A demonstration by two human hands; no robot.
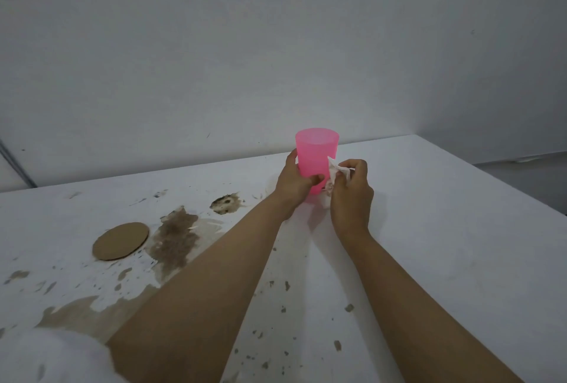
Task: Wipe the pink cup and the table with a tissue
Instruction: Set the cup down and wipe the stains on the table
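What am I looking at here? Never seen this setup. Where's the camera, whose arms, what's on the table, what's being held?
There is no machine here: a person works with two bare hands, and the single picture comes from a wide-angle camera worn on their head, looking forward and down along both forearms.

The left hand grips the pink cup, which stands upright near the far side of the white table. The right hand pinches a crumpled tissue against the cup's side, so the cup is being wiped.

On the table to the left lie a round brown cardboard disc and brownish stains, with smaller specks scattered toward the near edge. A plain pale wall stands behind.
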